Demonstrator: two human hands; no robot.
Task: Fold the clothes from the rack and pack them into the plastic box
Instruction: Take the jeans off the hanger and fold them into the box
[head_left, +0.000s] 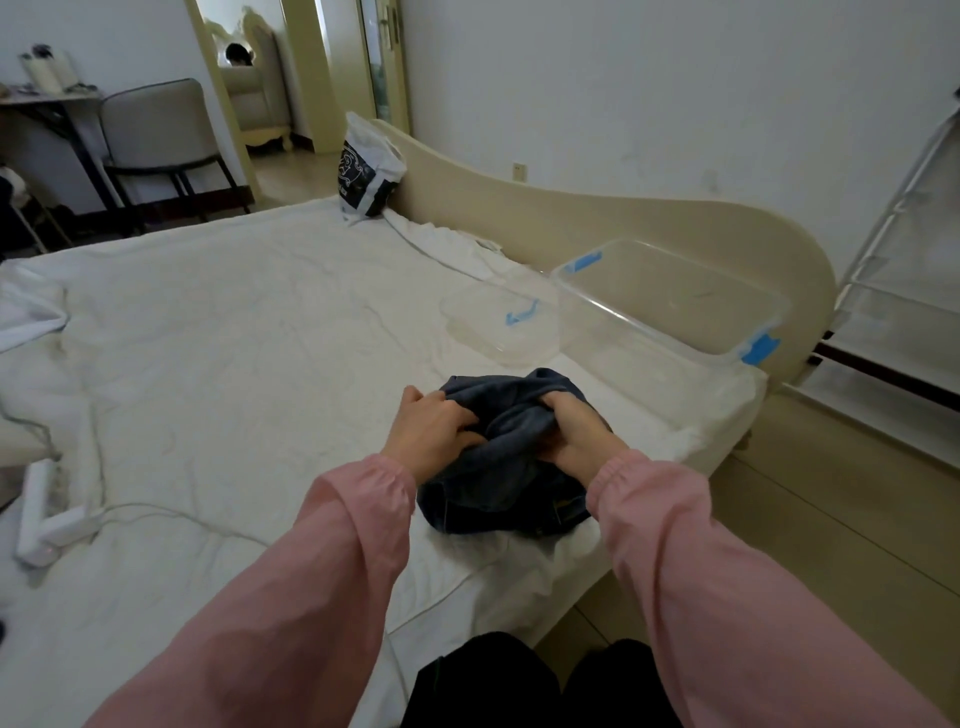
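Observation:
A bunched dark blue denim garment (501, 483) lies near the right edge of the white bed (234, 338). My left hand (434, 428) grips its left side, fingers curled into the cloth. On the other side my right hand (574, 428) holds a fold of the fabric. Both arms wear pink sleeves. The clear plastic box (670, 317) with blue clips stands open on the bed just beyond the garment, to the right, by the headboard. Its clear lid (498, 325) lies flat to the left of the box.
A white and dark plastic bag (369, 171) leans at the far end of the cream headboard (571, 218). A white rack (904, 280) stands at the right wall. A white power strip (47, 525) with cable lies on the bed's left. A chair (156, 135) and desk stand beyond.

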